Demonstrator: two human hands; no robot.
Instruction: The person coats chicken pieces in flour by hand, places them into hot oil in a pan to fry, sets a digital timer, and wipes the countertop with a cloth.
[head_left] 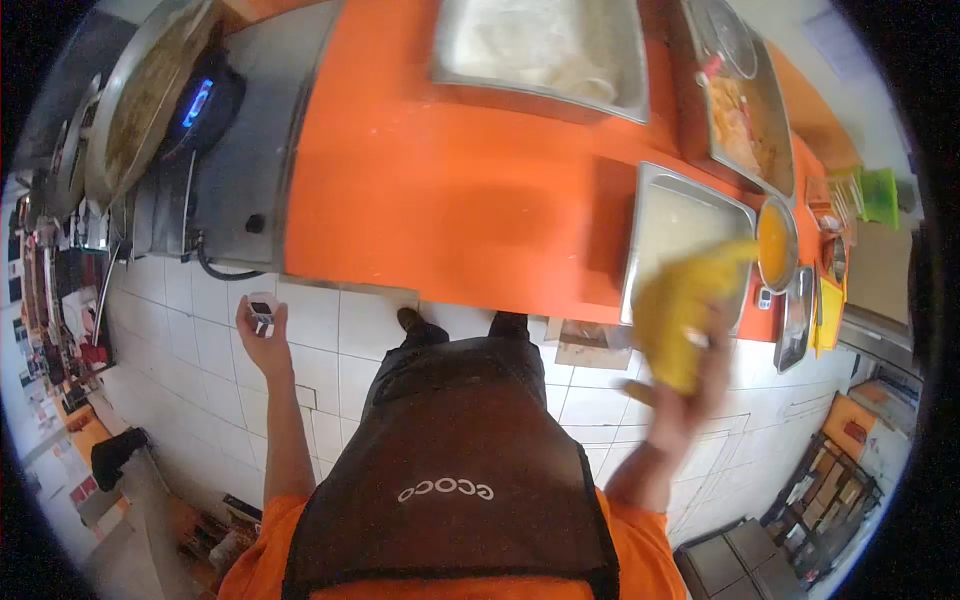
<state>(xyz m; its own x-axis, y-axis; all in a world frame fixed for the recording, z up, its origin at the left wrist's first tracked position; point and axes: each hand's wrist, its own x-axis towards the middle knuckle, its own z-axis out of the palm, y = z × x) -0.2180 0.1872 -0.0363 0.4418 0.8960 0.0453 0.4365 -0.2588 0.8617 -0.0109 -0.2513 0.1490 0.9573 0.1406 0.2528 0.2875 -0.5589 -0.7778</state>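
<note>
My left hand point(263, 345) is out over the tiled floor to the left, fingers closed around a small white device point(262, 310) with a dark face; its exact kind is unclear. On the right, my right hand point(702, 375) grips a yellow cloth point(675, 315), both blurred by motion. The cloth hangs in front of a shallow metal tray point(690, 205) holding something pale, and hides its lower part. Close to the cloth's upper end is a metal bowl of orange liquid point(775, 245).
The orange counter point(430, 190) carries a metal pan of white powder point(530, 45) and a pan of orange-coloured food point(740, 120). A lit stove point(200, 105) with a large wok point(145, 110) stands left. A small white gadget point(765, 299) lies near the counter's right edge.
</note>
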